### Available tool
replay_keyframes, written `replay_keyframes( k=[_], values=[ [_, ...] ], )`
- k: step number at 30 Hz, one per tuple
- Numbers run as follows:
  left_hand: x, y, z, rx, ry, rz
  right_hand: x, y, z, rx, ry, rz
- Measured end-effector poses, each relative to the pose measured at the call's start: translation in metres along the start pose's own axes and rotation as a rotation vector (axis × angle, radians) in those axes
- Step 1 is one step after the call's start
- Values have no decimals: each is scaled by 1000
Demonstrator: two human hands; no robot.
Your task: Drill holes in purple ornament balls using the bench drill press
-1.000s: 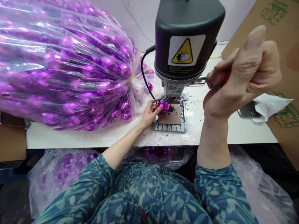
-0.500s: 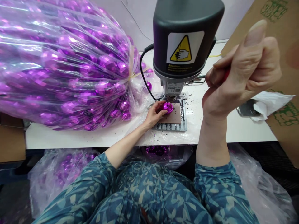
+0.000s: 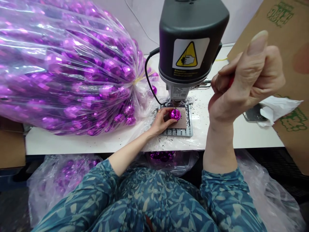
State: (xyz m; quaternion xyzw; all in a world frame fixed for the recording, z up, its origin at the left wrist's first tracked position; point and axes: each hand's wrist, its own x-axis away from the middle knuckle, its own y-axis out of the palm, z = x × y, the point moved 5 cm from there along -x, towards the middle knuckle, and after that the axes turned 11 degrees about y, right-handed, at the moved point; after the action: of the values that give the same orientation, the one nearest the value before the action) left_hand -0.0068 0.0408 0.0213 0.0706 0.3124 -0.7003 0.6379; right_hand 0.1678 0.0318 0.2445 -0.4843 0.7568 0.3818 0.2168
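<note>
My left hand (image 3: 161, 120) pinches a small purple faceted ball (image 3: 174, 114) and holds it on a brown pad (image 3: 182, 120) on the drill press base plate (image 3: 179, 131). A thin drill bit (image 3: 175, 105) hangs right above the ball, under the dark grey drill press head (image 3: 193, 35). My right hand (image 3: 243, 82) is raised close to the camera, fist closed round a red-tipped lever handle (image 3: 231, 81) with the thumb up.
A big clear plastic bag of purple balls (image 3: 65, 67) lies on the white table (image 3: 72, 141) at the left. Black shavings dot the table round the base. A cardboard box (image 3: 287, 64) stands at the right, with a phone (image 3: 253, 115) and tissue (image 3: 277, 108) beside it. More bagged balls (image 3: 60, 177) sit below the table.
My left hand has slid the purple ball rightwards onto the brown pad, under the drill bit. My right hand has stayed on the lever, a little lower.
</note>
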Motion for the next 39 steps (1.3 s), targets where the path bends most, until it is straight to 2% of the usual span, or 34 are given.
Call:
replay_keyframes(
  k=[4, 12, 18, 24, 28, 33, 36, 38, 39],
  values=[
    [1, 0, -2, 1, 12, 4, 12, -8, -1, 21, 21, 50],
    [2, 1, -1, -19, 64, 1, 29, -17, 17, -63, -160, 82],
    [2, 2, 0, -37, 90, 0, 36, -29, 35, 5, -263, 220],
    [2, 2, 0, -49, 75, 0, 48, -37, 47, -3, -355, 182],
    [2, 3, -1, -12, 59, 17, 41, -30, 36, 2, -238, 217],
    [3, 2, 4, 72, -28, 51, -1, 2, 3, 44, -79, 116],
    [16, -8, 22, 29, -49, 92, -19, 13, -4, 53, -5, 32],
    [32, -13, 45, 3, 19, 16, -22, 14, -3, 47, 27, 17],
    [43, -13, 58, 13, 69, -73, -22, 14, -2, 51, 45, 19]
  ],
)
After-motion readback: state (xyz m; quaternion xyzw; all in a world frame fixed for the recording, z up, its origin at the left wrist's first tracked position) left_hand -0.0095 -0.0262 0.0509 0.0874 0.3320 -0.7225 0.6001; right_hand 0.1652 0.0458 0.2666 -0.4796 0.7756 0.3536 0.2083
